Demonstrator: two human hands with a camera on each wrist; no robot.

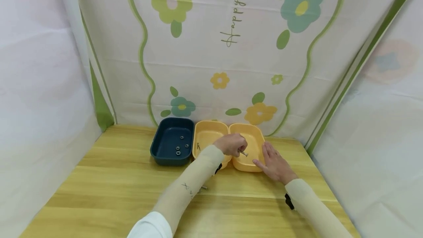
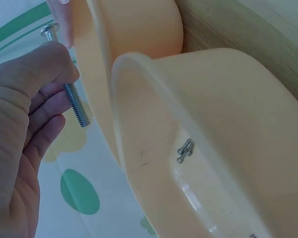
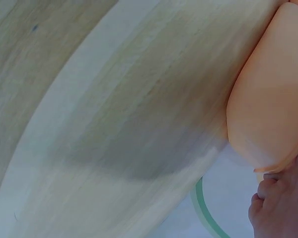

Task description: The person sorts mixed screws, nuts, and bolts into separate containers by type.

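Observation:
My left hand [image 1: 232, 144] pinches a silver bolt [image 1: 243, 153] between thumb and fingers, over the right yellow bin [image 1: 248, 167]. The left wrist view shows the bolt's flat head above the thumb and its threaded shank [image 2: 78, 105] pointing down. My right hand [image 1: 275, 165] rests against the right side of that bin, fingers along the rim and thumb over its front corner. Small screws [image 2: 186, 150] lie in the middle yellow bin [image 1: 211, 125], partly hidden by my left arm in the head view.
A dark blue bin [image 1: 172, 161] at the left holds several nuts [image 1: 178, 152]. The three bins stand side by side near the back of the wooden table [image 1: 109, 186]. Metal hardware [image 1: 204, 187] lies on the table beside my left forearm. A flowered cloth [image 1: 198, 54] hangs behind.

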